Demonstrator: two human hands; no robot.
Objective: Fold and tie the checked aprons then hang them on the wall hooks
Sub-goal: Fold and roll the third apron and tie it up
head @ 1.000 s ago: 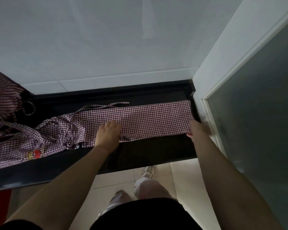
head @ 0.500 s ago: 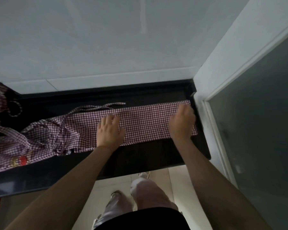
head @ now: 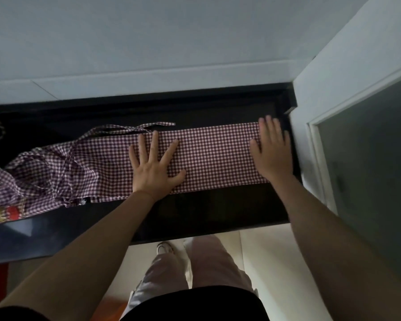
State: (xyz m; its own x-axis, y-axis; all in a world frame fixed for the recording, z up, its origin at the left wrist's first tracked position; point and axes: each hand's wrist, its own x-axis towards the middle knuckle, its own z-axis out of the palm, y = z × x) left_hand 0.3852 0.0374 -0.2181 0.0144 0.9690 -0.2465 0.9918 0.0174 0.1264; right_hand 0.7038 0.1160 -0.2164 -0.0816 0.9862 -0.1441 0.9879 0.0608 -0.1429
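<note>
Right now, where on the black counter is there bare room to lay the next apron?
Bare counter runs along the near edge, between the folded apron and the drop to the floor. A narrower strip lies behind it, toward the wall. The left end is crowded with bunched aprons and straps. Left hand and right hand press the fold flat.

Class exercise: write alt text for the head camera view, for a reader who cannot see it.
Seen from above, a person's left hand and right hand press flat, fingers spread, on a checked apron folded into a long strip on a black counter. Its ties and bunched end trail left; a white wall rises behind.
</note>
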